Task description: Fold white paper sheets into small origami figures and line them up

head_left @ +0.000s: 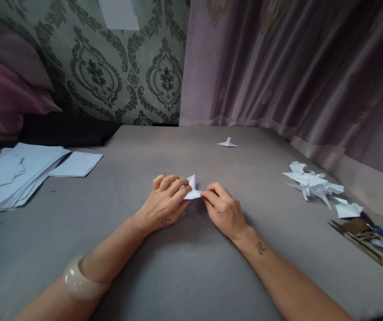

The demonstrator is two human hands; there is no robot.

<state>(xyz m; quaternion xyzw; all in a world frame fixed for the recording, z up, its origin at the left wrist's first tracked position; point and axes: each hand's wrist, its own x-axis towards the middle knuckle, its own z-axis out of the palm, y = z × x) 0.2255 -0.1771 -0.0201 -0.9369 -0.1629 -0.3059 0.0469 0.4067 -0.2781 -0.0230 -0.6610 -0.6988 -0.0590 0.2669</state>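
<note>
A small white folded paper piece (192,192) is held between my two hands over the middle of the grey surface. My left hand (166,198) closes over its left part, fingers curled across it, so much of the paper is hidden. One pointed flap sticks up beside those fingers. Thumb and forefinger of my right hand (224,209) pinch the narrow right-hand tip. Farther back lies another folded paper figure (227,143) with spread points, apart from both hands.
Stacked white paper sheets (41,167) lie at the left, with a smaller sheet (78,164) beside them. At the right sit a heap of folded paper figures (313,182), a loose paper piece (348,209) and a pointed tool (361,245). A curtain (245,67) hangs behind.
</note>
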